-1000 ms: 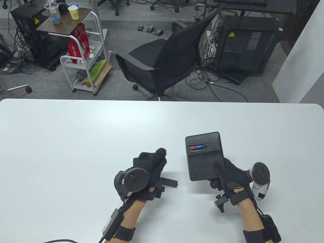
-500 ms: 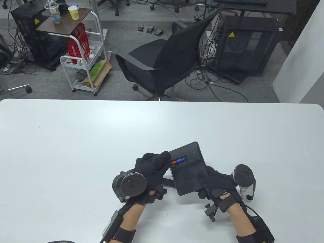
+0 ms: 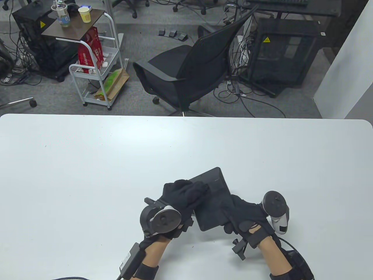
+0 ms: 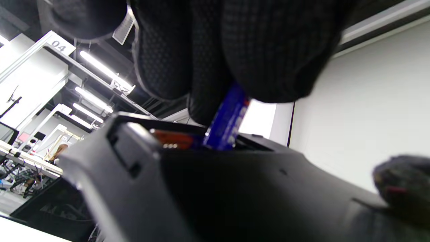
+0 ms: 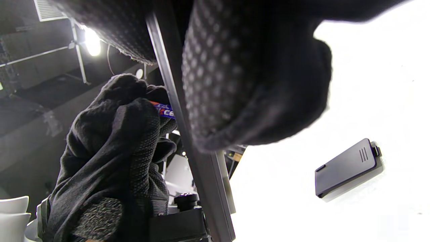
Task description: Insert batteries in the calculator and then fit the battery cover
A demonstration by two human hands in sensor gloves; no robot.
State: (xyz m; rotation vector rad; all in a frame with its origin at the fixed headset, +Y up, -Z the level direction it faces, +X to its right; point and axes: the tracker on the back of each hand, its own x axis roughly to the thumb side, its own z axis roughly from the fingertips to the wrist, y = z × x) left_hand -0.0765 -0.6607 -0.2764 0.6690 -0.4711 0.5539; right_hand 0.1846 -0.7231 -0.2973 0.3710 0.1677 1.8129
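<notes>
The black calculator [image 3: 214,201] is back-side up and tilted, raised off the white table. My right hand [image 3: 230,211] grips its near right corner. My left hand [image 3: 199,186] covers the battery compartment and pinches a blue battery [image 4: 226,124], its lower end at the compartment's edge. Another battery [image 4: 169,138], orange at one end, lies inside the compartment. In the right wrist view the held battery [image 5: 164,110] shows between my left fingers [image 5: 114,151], beside the calculator's edge [image 5: 188,134]. The battery cover [image 5: 346,167] lies flat on the table; the table view hides it.
The white table [image 3: 87,175] stretches left and far from my hands. Beyond its far edge stand a black office chair [image 3: 189,73] and a white cart [image 3: 93,67] on the floor.
My right hand has carried the calculator left and nearer, turning it. My left hand has moved onto the battery compartment and now hides it in the table view.
</notes>
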